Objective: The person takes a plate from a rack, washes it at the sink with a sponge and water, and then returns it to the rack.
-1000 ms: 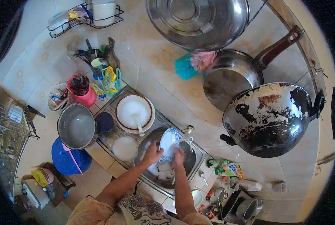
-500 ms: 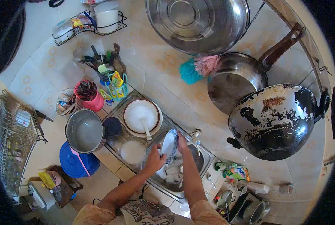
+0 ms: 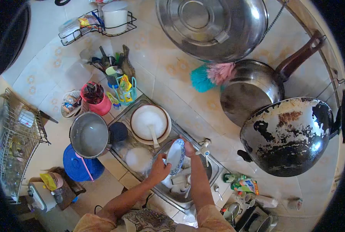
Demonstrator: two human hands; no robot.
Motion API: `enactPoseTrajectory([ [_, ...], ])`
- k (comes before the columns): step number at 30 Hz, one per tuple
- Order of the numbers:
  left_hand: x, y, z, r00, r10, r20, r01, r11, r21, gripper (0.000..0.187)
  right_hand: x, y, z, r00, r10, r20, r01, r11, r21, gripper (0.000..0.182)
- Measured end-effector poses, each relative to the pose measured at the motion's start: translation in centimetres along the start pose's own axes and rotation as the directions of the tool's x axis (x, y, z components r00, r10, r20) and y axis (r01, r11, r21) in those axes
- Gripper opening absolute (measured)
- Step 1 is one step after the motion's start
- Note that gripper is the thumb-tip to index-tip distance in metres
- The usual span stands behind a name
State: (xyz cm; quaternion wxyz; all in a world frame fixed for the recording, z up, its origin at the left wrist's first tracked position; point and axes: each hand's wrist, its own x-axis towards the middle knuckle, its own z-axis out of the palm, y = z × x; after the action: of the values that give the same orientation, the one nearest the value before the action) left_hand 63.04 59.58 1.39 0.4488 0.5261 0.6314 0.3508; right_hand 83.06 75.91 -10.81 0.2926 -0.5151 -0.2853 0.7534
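Over the sink basin [image 3: 208,167], a blue-patterned white plate [image 3: 176,155] is held tilted between my two hands. My left hand [image 3: 159,168] has its fingers closed at the plate's left edge. On the plate's right edge, my right hand [image 3: 189,149] grips near the top. Beneath them, several dishes and utensils [image 3: 180,180] lie in the basin. A brown-rimmed bowl [image 3: 144,118] with white suds and a light-handled utensil [image 3: 154,135] stands on the drainboard, and a patch of foam [image 3: 138,159] is beside it.
A faucet [image 3: 205,147] stands behind the basin. A metal pot [image 3: 89,134], a blue lidded bucket [image 3: 81,164] and a pink cutlery holder [image 3: 99,103] are at the left. A blackened wok [image 3: 288,135] and a saucepan [image 3: 251,89] hang at the right. Green packets [image 3: 245,186] lie right of the sink.
The view has shifted slightly, moving most objects right in the frame. Both hands still hold the plate, which now shows more of its face and patterned rim.
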Motion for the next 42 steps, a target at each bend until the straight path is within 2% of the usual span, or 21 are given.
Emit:
enactPoseTrajectory([
  [1,-0.3,0.3,-0.3,1.000,-0.019,0.004,0.019,1.000,-0.006,0.048,0.3,0.3,-0.2,0.955,0.121,0.270,-0.144,0.987,0.065,0.068],
  [7,-0.8,0.9,-1.1,0.994,-0.107,-0.002,0.106,0.992,-0.062,0.048,1.7,-0.5,0.4,0.889,0.255,0.381,-0.262,0.964,-0.033,0.070],
  [9,-0.8,1.1,-1.6,0.991,-0.136,0.017,0.137,0.989,-0.050,0.048,1.4,-1.0,1.0,0.884,0.246,0.397,-0.215,0.969,-0.121,0.069],
  [10,-0.6,1.0,-1.6,0.987,-0.160,0.013,0.160,0.985,-0.065,0.048,1.8,-0.7,1.0,0.920,0.256,0.296,-0.222,0.964,-0.146,0.068],
  [14,0.3,-0.1,-0.6,0.987,-0.159,-0.024,0.155,0.980,-0.121,0.045,-0.1,-0.9,1.0,0.932,0.276,0.235,-0.278,0.960,-0.025,0.067],
  [16,1.1,-1.0,0.3,0.985,-0.172,-0.002,0.169,0.972,-0.163,0.044,-3.3,-0.3,1.5,0.988,0.139,0.067,-0.150,0.971,0.186,0.066],
  [18,2.6,-3.5,1.9,0.982,-0.185,0.026,0.187,0.962,-0.201,0.045,-6.0,1.4,0.2,0.992,0.121,0.033,-0.126,0.969,0.211,0.064],
  [20,4.4,-7.6,4.5,0.984,-0.172,0.044,0.176,0.978,-0.115,0.045,-9.0,2.7,-0.8,0.989,0.133,-0.057,-0.112,0.952,0.284,0.053],
  [21,4.7,-7.5,4.6,0.984,-0.168,0.056,0.174,0.978,-0.117,0.045,-10.3,3.1,-1.4,0.989,0.131,-0.069,-0.106,0.952,0.288,0.053],
  [22,5.3,-6.9,4.4,0.966,-0.244,0.088,0.244,0.970,0.003,0.046,-11.7,3.7,-2.2,0.991,0.034,-0.132,-0.013,0.987,0.163,0.049],
  [23,5.8,-6.3,4.3,0.941,-0.321,0.111,0.306,0.943,0.127,0.048,-13.1,4.5,-2.9,0.981,-0.066,-0.185,0.073,0.997,0.030,0.046],
  [25,6.3,-6.2,4.7,0.948,-0.284,0.143,0.266,0.955,0.134,0.046,-14.4,6.1,-3.7,0.963,-0.077,-0.257,0.096,0.994,0.062,0.039],
  [27,6.7,-8.1,6.0,0.950,-0.175,0.259,0.190,0.981,-0.032,0.044,-15.4,7.1,-3.3,0.828,-0.304,-0.471,0.331,0.943,-0.026,0.035],
  [28,6.6,-8.4,6.6,0.949,-0.173,0.264,0.188,0.982,-0.032,0.044,-15.8,7.5,-2.9,0.788,-0.369,-0.493,0.431,0.902,0.013,0.036],
  [29,6.3,-8.6,7.1,0.964,-0.154,0.219,0.161,0.987,-0.017,0.041,-15.8,8.0,-2.2,0.786,-0.366,-0.498,0.430,0.903,0.014,0.036],
  [31,5.3,-8.0,7.3,0.975,-0.137,0.177,0.139,0.990,-0.001,0.039,-15.9,9.3,-1.4,0.709,-0.464,-0.531,0.563,0.826,0.029,0.042],
  [32,5.1,-7.7,7.3,0.961,-0.135,0.241,0.153,0.987,-0.055,0.037,-15.9,9.7,-1.1,0.723,-0.450,-0.524,0.595,0.791,0.142,0.042],
  [36,4.7,-10.0,8.9,0.912,-0.163,0.376,0.229,0.964,-0.138,0.036,-16.9,9.6,0.5,0.735,-0.346,-0.584,0.596,0.740,0.312,0.044],
  [38,4.1,-9.7,8.6,0.935,-0.126,0.333,0.194,0.965,-0.179,0.038,-17.0,9.9,0.7,0.785,-0.262,-0.562,0.561,0.687,0.462,0.046],
  [40,3.9,-10.1,8.9,0.953,-0.084,0.292,0.152,0.964,-0.217,0.041,-16.6,10.1,0.8,0.802,-0.231,-0.551,0.538,0.679,0.499,0.042],
  [42,4.2,-10.9,9.4,0.981,0.028,0.194,0.024,0.964,-0.263,0.044,-16.0,10.0,0.6,0.817,-0.203,-0.539,0.519,0.667,0.535,0.039],
])
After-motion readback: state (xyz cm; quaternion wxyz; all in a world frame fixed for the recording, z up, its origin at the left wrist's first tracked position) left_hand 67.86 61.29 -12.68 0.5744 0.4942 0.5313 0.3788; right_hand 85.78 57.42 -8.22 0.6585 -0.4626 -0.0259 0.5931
